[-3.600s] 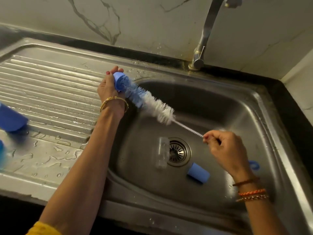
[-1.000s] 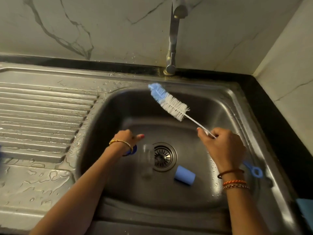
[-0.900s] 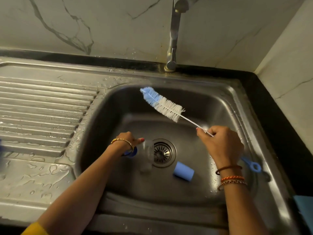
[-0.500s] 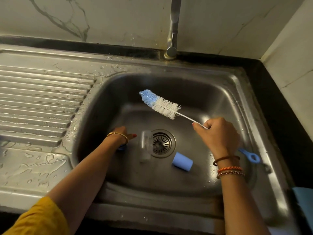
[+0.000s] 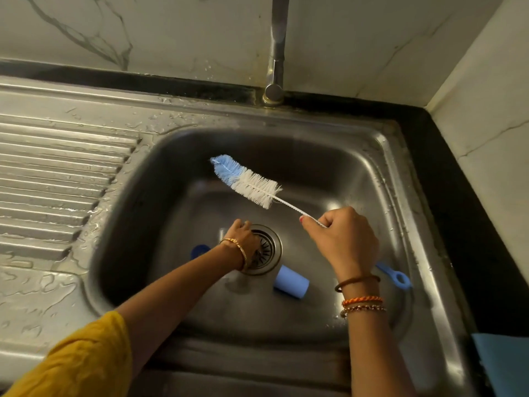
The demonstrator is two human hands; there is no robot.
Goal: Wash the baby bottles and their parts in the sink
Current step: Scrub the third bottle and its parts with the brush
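Observation:
My right hand (image 5: 340,242) grips the wire handle of a bottle brush (image 5: 247,181) with blue and white bristles, held up over the sink basin (image 5: 137,224); its blue loop end (image 5: 396,277) sticks out behind my wrist. My left hand (image 5: 243,239) is down on the basin floor beside the drain (image 5: 267,249), fingers curled over the clear baby bottle, which is almost wholly hidden under it. A round blue bottle part (image 5: 199,250) lies just left of that wrist. A light blue cap (image 5: 291,285) lies on its side in front of the drain.
The tap (image 5: 276,53) stands at the back, with no water running. A wet ribbed draining board (image 5: 57,179) spreads to the left. Black counter (image 5: 458,196) and a marble wall close off the right. A blue object (image 5: 503,362) sits at the lower right edge.
My left hand has let go of the round blue part and moved right onto the clear bottle by the drain. The brush in my right hand has dropped slightly lower.

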